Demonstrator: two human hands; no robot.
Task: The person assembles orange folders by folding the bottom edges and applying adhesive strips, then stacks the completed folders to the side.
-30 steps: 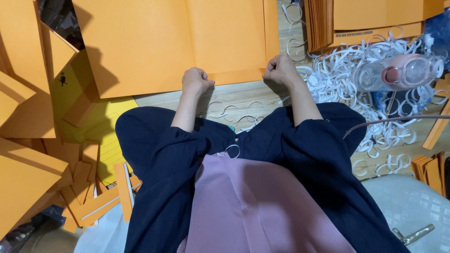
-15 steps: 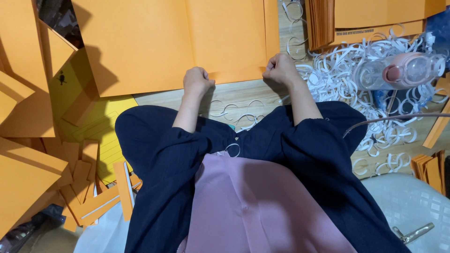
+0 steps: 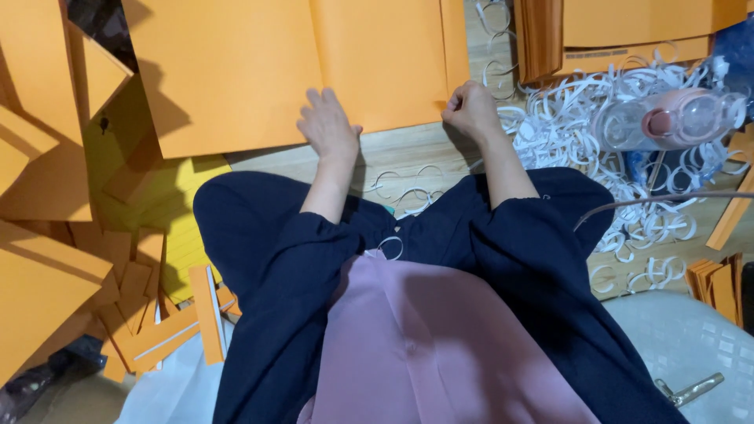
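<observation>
White paper strips (image 3: pixel 581 118) (curled), clear bottle (image 3: pixel 667 118), metal clip (image 3: pixel 689 389).

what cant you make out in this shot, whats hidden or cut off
Head view, the only one:
- Orange sheet: its far part is cut off by the top edge.
- Right hand: fingers curl at the sheet's corner, so the grip is hidden.
- Clear bottle: contents unclear, half sunk in white paper strips.
- Metal clip: too small to identify.
- Left hand lies flat, hiding the sheet beneath.

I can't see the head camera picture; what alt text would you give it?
A seated person's left hand lies flat on a large orange paper sheet on the floor, while the right hand pinches its near edge. White curled paper strips and a clear bottle lie to the right.
</observation>
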